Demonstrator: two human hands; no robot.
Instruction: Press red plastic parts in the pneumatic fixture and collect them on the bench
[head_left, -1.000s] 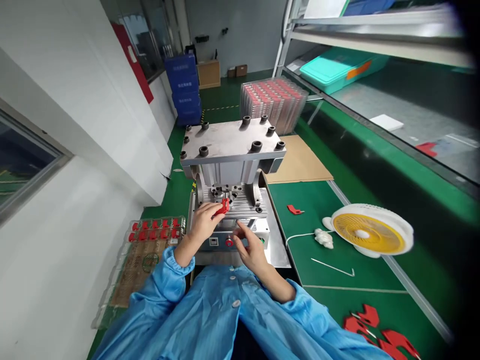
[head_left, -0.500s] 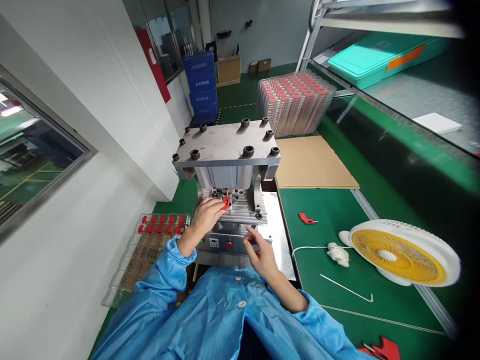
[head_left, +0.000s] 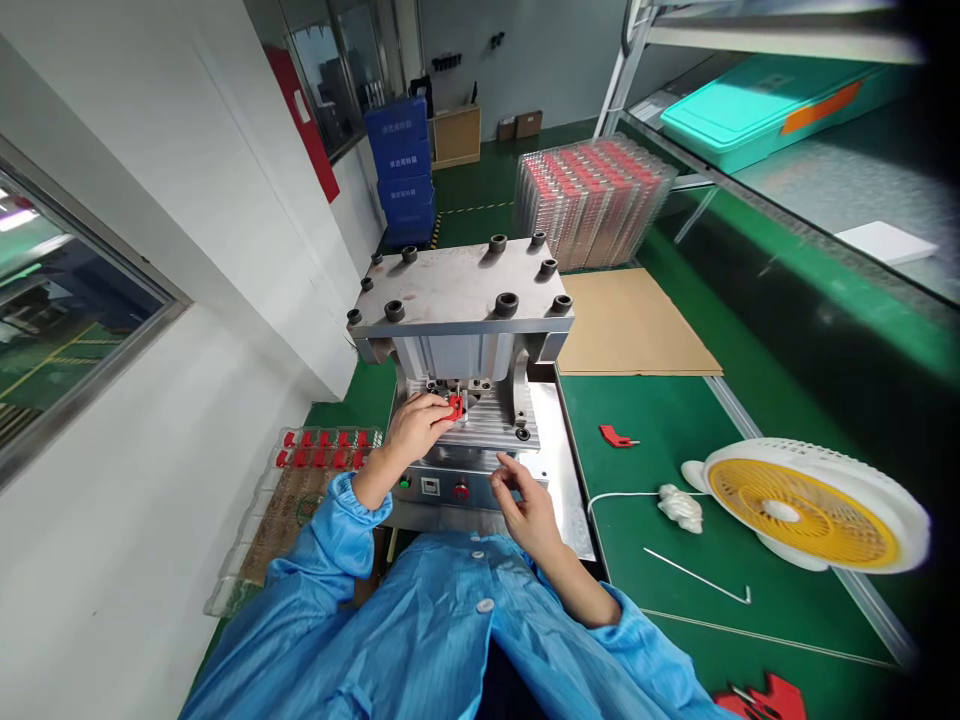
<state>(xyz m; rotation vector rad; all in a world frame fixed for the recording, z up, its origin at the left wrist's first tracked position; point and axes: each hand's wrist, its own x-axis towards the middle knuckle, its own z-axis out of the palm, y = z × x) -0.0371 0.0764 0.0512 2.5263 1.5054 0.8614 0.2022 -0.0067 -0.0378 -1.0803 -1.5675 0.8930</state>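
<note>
My left hand (head_left: 416, 425) pinches a small red plastic part (head_left: 454, 406) and holds it on the ribbed metal bed of a grey press machine (head_left: 461, 300), under its thick top plate. My right hand (head_left: 525, 500) hovers at the machine's front panel, beside a red button (head_left: 460, 490), with its fingers loosely curled and nothing visible in them. Both arms wear blue sleeves.
A clear tray (head_left: 300, 480) with a row of red parts lies left of the machine. On the green bench to the right are a loose red part (head_left: 615, 436), a white and yellow fan (head_left: 814, 505), a thin metal rod (head_left: 697, 576) and cardboard (head_left: 637, 325). Stacked trays (head_left: 592, 200) stand behind.
My left hand has pushed the red part a little deeper under the press. My right hand stayed near the front panel. The view turned slightly.
</note>
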